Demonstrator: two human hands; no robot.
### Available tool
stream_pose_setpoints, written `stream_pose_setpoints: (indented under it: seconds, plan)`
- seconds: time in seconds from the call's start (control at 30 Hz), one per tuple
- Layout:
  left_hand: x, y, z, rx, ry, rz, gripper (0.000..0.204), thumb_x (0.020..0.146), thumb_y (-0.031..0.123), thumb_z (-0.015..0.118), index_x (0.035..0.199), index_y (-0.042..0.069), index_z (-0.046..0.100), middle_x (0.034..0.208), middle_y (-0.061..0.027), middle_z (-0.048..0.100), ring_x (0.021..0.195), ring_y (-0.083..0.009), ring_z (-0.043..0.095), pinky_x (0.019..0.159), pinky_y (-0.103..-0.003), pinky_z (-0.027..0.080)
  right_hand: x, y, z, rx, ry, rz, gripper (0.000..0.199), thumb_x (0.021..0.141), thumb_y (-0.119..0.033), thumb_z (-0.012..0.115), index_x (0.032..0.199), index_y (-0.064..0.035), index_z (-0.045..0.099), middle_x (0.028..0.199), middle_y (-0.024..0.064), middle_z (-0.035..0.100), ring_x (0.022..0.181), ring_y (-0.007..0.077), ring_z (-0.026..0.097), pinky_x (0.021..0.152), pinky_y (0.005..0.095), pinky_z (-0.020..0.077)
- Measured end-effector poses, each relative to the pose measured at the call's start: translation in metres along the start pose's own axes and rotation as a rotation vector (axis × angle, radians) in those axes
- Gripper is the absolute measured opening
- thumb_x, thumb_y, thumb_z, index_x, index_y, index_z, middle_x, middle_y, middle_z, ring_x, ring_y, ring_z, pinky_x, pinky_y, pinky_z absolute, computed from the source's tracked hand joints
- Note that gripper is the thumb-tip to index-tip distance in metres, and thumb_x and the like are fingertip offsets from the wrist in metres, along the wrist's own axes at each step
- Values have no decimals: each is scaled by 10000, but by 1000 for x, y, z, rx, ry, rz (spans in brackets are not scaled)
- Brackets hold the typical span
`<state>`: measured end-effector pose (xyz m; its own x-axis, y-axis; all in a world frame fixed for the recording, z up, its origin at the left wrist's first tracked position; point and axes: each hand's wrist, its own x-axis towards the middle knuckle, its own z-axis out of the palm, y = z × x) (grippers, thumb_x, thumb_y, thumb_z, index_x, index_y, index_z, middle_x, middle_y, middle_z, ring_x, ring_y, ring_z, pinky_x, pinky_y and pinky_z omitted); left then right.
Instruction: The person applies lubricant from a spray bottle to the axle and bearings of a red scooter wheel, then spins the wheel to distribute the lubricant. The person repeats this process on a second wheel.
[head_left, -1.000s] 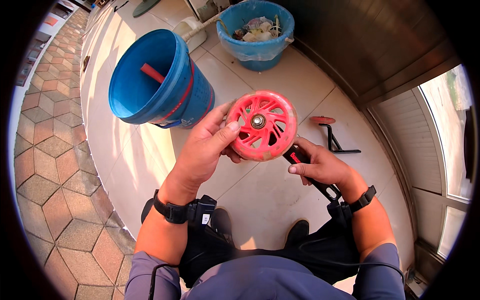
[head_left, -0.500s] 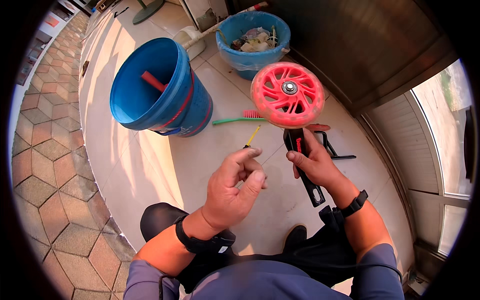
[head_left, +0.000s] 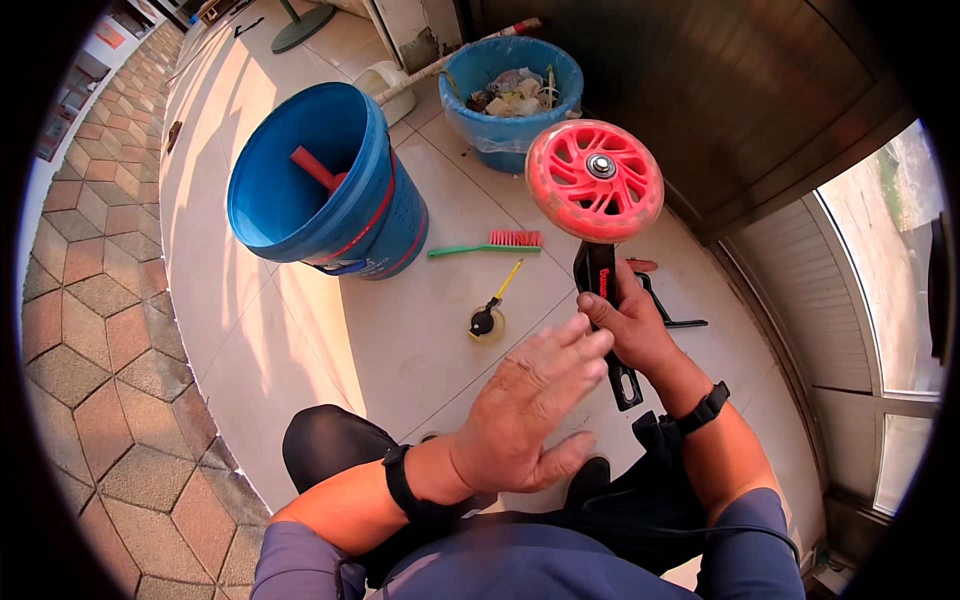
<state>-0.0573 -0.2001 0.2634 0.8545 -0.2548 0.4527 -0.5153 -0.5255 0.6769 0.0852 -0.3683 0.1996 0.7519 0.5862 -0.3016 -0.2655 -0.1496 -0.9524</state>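
My right hand (head_left: 635, 320) is closed round a black bracket (head_left: 597, 277) with red lettering and a slotted lower end. A red spoked wheel (head_left: 572, 205) with a clear rim and a metal hub sits at the bracket's upper end. My left hand (head_left: 545, 395) is open, fingers stretched toward the bracket's lower part, and holds nothing. Whether its fingertips touch the bracket I cannot tell. Beyond it stands a small container with a black top (head_left: 482, 322) and a thin yellow spout. A bent black metal piece (head_left: 672, 312) lies partly hidden behind my right hand.
A green-handled brush (head_left: 513, 240) with red bristles lies on the tiled floor (head_left: 400, 330). A large blue bucket (head_left: 395, 215) holding a red object stands at the left. Farther back is a blue bin (head_left: 500, 140) of rubbish. A dark panel and door frame border the right.
My left hand has opened from a loose curl and moved right and down, uncovering the black-topped container. The wheel and bracket have shifted slightly to the right.
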Motion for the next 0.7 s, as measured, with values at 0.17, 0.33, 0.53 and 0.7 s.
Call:
stream_pose_setpoints:
  seconds: [0.17,0.33,0.53,0.7]
  plan:
    - [37,-54,-33,74,475,-201,643,991,164,565,1543,-61,323,1575,-315,358,1483,-437,352,1202,-481,301,-6,10,0,17,-37,-6,652,949,-144,684,1492,27,366,1176,75,567,1047,144,550,895,318,487]
    - [10,-3,22,-46,107,19,736,947,259,641,1545,-38,332,1548,-320,401,1470,-438,384,1200,-480,309,8,28,3,-139,11,-115,626,958,-162,677,1477,24,380,1230,84,565,1147,156,530,988,322,455]
    - [38,-70,-16,116,456,-153,754,950,205,626,1568,-47,277,1577,-330,347,1470,-472,359,1191,-490,318,2,15,-1,22,-24,-28,624,955,-129,677,1480,25,377,1224,79,567,1134,157,530,982,324,455]
    - [29,-16,21,47,269,2,744,971,195,595,1579,-52,245,1596,-334,306,1497,-478,307,1220,-466,271,3,17,1,7,1,-46,600,961,-135,673,1470,13,392,1212,81,576,1148,174,532,991,331,446]
